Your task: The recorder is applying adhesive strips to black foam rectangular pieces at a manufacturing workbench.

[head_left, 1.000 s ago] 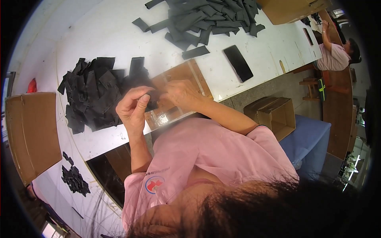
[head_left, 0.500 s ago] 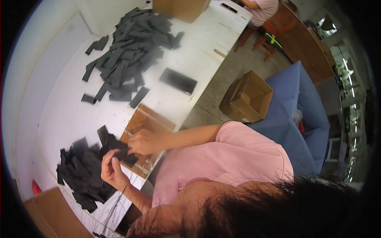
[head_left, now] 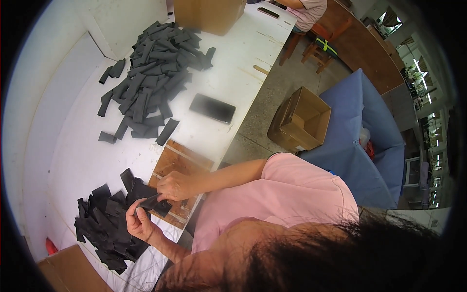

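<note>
A small black fabric piece (head_left: 149,201) is stretched between my two hands over the near edge of the table. My left hand (head_left: 139,223) pinches its lower end between thumb and fingers. The fingers of my right hand (head_left: 175,186) are closed on its other end. Both hands are above a brown wooden board (head_left: 180,158) lying at the table's edge. Beside my left hand spreads a loose heap of black fabric pieces (head_left: 104,214). Farther along the table lies a larger pile of dark grey folded fabric strips (head_left: 151,73).
A black phone (head_left: 212,108) lies on the white table (head_left: 226,56). Cardboard boxes stand at the table's far end (head_left: 209,17), at the lower left (head_left: 73,270) and on the floor (head_left: 301,121). Next to the floor box is a blue cloth bin (head_left: 350,151). Another person (head_left: 309,9) sits beyond.
The view has shifted slightly, so the table and piles sit differently in it. My hands still hold the black fabric piece, which now shows as a taut strip between them.
</note>
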Action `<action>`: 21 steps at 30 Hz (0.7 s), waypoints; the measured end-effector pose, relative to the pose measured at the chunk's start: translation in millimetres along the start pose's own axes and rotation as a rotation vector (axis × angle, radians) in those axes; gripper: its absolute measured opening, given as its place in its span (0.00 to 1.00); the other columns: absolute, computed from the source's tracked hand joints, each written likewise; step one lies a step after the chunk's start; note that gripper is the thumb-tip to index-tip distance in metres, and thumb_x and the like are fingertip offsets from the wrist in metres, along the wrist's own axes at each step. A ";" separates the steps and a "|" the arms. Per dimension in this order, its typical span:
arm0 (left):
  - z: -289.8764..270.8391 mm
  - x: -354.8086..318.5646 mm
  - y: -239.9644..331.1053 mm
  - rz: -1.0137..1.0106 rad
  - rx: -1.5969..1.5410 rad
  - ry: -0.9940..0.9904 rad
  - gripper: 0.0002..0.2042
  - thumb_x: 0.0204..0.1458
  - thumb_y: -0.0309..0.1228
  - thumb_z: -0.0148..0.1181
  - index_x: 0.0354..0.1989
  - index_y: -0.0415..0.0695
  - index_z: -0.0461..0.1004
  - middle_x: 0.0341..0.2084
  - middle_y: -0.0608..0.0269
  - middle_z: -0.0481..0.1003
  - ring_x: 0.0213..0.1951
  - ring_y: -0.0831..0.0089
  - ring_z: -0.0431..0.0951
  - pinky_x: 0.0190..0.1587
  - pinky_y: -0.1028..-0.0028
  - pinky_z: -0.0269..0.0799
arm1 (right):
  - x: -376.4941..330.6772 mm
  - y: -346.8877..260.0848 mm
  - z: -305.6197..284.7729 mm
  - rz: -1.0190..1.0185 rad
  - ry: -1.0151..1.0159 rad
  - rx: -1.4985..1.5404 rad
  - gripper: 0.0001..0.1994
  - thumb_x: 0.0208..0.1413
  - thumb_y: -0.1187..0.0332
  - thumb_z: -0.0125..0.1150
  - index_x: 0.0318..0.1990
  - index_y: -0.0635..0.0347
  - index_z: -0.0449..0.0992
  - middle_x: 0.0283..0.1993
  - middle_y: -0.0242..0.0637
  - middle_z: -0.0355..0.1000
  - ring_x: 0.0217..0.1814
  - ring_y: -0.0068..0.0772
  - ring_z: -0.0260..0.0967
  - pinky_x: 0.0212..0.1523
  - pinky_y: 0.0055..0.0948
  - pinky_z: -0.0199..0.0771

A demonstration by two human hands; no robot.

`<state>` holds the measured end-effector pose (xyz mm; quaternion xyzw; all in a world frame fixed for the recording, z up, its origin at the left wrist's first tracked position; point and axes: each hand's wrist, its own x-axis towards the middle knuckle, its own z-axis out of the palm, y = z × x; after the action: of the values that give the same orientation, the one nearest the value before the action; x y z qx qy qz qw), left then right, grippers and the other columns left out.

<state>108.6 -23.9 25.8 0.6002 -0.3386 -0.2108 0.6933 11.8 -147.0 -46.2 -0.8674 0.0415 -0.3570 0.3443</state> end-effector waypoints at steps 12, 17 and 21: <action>-7.2 -1.8 -14.9 0.035 -0.026 -0.008 0.09 0.48 0.28 0.54 0.32 0.33 0.68 0.29 0.57 0.72 0.32 0.75 0.70 0.40 0.78 0.65 | -2.2 -0.6 -0.3 0.009 0.007 -0.019 0.17 0.47 0.57 0.53 0.16 0.61 0.65 0.16 0.39 0.63 0.20 0.41 0.65 0.19 0.33 0.63; -9.2 -7.2 -22.9 -0.082 -0.003 -0.077 0.09 0.47 0.25 0.54 0.35 0.32 0.69 0.30 0.58 0.72 0.33 0.76 0.70 0.41 0.78 0.64 | -3.2 -2.8 -4.6 0.016 0.011 -0.022 0.17 0.47 0.57 0.52 0.16 0.61 0.65 0.17 0.39 0.63 0.20 0.41 0.65 0.20 0.33 0.63; -2.8 -13.1 -16.7 -0.118 0.016 -0.123 0.08 0.48 0.23 0.53 0.36 0.34 0.69 0.31 0.62 0.72 0.34 0.78 0.70 0.41 0.80 0.64 | -3.4 -4.0 -3.9 0.046 -0.084 0.004 0.13 0.46 0.61 0.53 0.20 0.61 0.65 0.20 0.39 0.62 0.23 0.41 0.65 0.23 0.33 0.65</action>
<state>103.6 -16.0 6.5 0.6105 -0.3463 -0.2853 0.6526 6.1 -145.0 -43.7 -0.8798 0.0464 -0.3122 0.3554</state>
